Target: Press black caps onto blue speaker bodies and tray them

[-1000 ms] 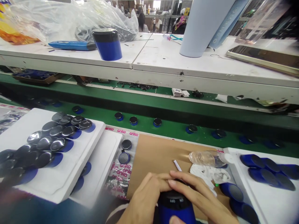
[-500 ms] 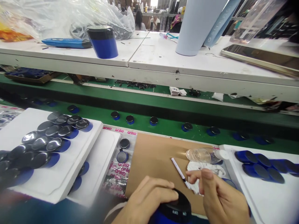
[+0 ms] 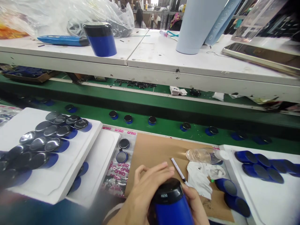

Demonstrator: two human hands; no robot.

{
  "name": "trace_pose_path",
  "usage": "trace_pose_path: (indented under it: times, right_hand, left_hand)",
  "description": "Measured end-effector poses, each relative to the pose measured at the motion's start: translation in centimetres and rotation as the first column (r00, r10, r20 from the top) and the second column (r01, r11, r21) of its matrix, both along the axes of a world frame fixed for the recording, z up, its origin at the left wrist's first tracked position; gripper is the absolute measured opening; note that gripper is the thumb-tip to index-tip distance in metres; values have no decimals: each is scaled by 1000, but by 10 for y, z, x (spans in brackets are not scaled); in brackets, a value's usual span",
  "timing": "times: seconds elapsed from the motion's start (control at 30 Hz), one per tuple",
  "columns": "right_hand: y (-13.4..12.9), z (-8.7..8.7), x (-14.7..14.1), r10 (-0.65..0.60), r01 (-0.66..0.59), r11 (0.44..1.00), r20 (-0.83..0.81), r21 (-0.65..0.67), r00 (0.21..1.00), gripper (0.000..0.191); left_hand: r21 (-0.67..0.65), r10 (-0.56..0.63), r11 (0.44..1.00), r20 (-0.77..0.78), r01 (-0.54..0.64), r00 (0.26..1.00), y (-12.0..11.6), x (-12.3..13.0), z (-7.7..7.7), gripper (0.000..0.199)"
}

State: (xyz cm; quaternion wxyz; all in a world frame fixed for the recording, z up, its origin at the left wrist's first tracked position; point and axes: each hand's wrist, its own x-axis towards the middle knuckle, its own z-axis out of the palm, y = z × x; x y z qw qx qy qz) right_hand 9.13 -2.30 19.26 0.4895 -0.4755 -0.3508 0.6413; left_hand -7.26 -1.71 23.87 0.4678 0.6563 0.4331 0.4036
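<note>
Blue cylindrical speaker: tilted, black top uppermost, held between both hands over the near edge of a kraft cardboard sheet.
Left hand: palm against the speaker's side, fingers spread and curved.
Right hand: fingers closed against the speaker's right side, partly hidden behind it.
Nearby on the cardboard: a white pen just beside the right hand, a crumpled white cloth, a clear plastic bottle on its side.
Right: white foam tray holding blue speakers.
Left: white foam tray with rows of chrome-topped speakers.
Beyond: green conveyor belt carrying spaced black-topped blue units.
</note>
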Motion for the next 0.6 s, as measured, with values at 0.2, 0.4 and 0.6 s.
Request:
trace_pose_path:
  times: [0.2, 0.4, 0.6]
  right_hand:
    - [-10, -11, 0, 37, -42, 994, -43, -106, 998, 37]
    - [4, -52, -3, 165, -149, 970, 73, -193, 984, 33]
    - [121, -113, 3, 84, -12, 990, 506, -143, 858, 27]
  left_hand:
    - [97, -144, 982, -145, 159, 979, 9, -9, 5, 44]
    - [91, -96, 985, -402, 144, 910, 19, -13, -24, 104]
    - [235, 376, 927, -604, -294, 703, 26, -70, -74, 59]
